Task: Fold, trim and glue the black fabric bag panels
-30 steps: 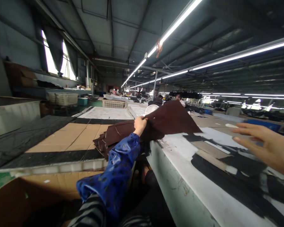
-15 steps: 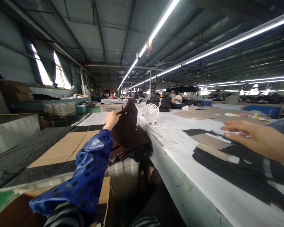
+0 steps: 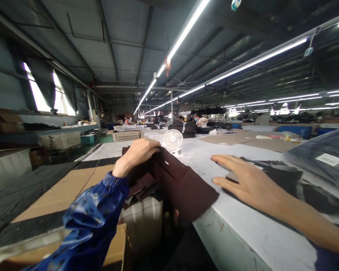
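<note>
long factory hall under strip lights; at centre frame the brown fabric piece (image 3: 183,184) droops over the white surface (image 3: 243,233) edge, left hand (image 3: 138,150) closed on its top edge, right hand (image 3: 248,182) open and flat beside matte black cut pieces (image 3: 313,188). pinching near the edge should keep this soft, felt-like sheet unfolded.

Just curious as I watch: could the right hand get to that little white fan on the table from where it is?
Probably yes, with a forward stretch. The right hand is spread open over the white table, and only bare tabletop shows between it and the white fan.
</note>
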Motion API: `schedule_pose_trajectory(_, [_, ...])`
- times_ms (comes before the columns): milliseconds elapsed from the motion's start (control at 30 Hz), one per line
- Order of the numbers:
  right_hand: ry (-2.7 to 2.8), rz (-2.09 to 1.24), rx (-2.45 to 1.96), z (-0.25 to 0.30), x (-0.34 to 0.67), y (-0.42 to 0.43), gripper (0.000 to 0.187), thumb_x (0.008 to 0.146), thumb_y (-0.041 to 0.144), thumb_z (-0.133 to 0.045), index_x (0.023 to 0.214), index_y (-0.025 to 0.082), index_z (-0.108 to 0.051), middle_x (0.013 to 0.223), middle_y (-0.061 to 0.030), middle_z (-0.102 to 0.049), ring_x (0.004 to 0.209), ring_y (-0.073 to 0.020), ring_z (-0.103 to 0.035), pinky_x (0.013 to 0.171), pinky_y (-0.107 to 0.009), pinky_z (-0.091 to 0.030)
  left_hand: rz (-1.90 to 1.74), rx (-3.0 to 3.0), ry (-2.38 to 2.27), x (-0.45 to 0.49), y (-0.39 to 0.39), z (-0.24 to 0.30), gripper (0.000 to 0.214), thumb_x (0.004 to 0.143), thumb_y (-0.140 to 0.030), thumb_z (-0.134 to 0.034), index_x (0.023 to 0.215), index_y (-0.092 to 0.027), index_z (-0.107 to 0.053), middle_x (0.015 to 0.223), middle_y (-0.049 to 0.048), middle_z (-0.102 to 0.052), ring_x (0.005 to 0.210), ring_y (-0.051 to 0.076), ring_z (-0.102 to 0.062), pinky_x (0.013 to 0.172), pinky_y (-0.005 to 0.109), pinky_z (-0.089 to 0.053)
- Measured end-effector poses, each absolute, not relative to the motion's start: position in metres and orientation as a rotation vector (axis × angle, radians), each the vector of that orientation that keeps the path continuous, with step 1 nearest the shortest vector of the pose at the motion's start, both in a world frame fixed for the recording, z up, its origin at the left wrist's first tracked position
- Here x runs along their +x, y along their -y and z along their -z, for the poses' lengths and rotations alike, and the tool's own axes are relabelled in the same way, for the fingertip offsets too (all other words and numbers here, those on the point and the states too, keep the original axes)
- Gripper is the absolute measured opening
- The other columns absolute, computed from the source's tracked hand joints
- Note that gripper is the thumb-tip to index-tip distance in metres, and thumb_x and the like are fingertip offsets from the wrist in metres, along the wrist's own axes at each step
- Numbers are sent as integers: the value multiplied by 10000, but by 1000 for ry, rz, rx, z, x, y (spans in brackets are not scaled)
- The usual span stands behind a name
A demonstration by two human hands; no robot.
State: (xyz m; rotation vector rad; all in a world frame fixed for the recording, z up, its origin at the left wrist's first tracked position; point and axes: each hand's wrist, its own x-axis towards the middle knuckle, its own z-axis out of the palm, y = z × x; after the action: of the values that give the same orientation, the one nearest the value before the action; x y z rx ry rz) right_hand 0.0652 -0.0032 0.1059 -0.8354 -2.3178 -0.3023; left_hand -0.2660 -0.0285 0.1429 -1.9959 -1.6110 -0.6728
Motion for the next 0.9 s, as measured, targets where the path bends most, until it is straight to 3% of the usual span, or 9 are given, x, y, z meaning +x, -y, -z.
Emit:
schedule_pose_trajectory(167, [2458,249,-1002,-92,45,34,508,822,574,-523,1237,290,-595,1055,-79,-728,921,-315,-690,734,-426,-554,634,-2343,1417,-218,35,-136,200,825,-262,-588,977,-283,-717,865,50,-722,812,247,-657,734,294,-433])
schedule_pose_trajectory(333, [2518,287,-1109,-86,40,34,369,887,439,-461,1157,272,-647,870,-72,-753,761,-302,-708,611,-372,-505,621,-2401,1384,-198,34,-133,361,812,-284,-635,1172,-254,-646,818,62,-707,718,245,-649,673,293,-434])
schedule_pose_trajectory(467, [2481,211,-1156,-94,44,26,310,906,328,-433,1070,261,-687,804,-52,-744,730,-254,-690,571,-299,-424,764,-2221,1277,-200,31,-127,389,810,-296,-654,1192,-230,-621,1037,89,-685,999,284,-604,862,363,-437])
schedule_pose_trajectory(533, [2478,133,-1189,-100,48,21,289,904,287,-427,892,228,-710,730,-45,-714,684,-220,-657,549,-272,-374,937,-2075,1235,-205,33,-119,371,828,-321,-637,1183,-215,-613,1098,89,-671,1099,283,-551,944,399,-407])
schedule_pose_trajectory(600, [2477,29,-1207,-103,53,13,313,895,257,-425,701,192,-663,627,-32,-649,621,-184,-601,537,-261,-335,1189,-1945,1255,-210,39,-101,281,859,-336,-594,1098,-197,-643,1048,79,-687,1046,251,-569,922,375,-428])
schedule_pose_trajectory(667, [2453,-82,-1187,-104,57,5,340,888,255,-424,610,178,-604,561,-13,-578,580,-161,-547,536,-258,-316,1504,-1806,1345,-211,44,-71,213,884,-351,-550,890,-183,-681,871,56,-698,861,203,-609,808,314,-461])
schedule_pose_trajectory(767, [2381,-211,-1075,-102,61,-4,338,885,301,-425,642,177,-625,563,7,-560,581,-156,-535,548,-255,-336,1951,-1778,1721,-200,45,-5,421,871,-454,-539,581,-161,-625,560,25,-607,568,152,-557,600,265,-431])
schedule_pose_trajectory(833, [2343,-260,-985,-100,60,-4,335,885,340,-429,708,180,-664,595,9,-588,612,-169,-559,574,-259,-376,2186,-2079,2021,-181,41,40,441,823,-511,-588,594,-141,-658,546,45,-624,546,160,-563,543,258,-416])
schedule_pose_trajectory(900, [2307,-304,-918,-100,58,1,339,888,366,-429,788,182,-695,643,3,-629,672,-192,-596,614,-272,-418,2677,-2186,2066,-157,38,75,331,736,-455,-720,829,-138,-721,805,84,-722,729,197,-641,632,259,-469])
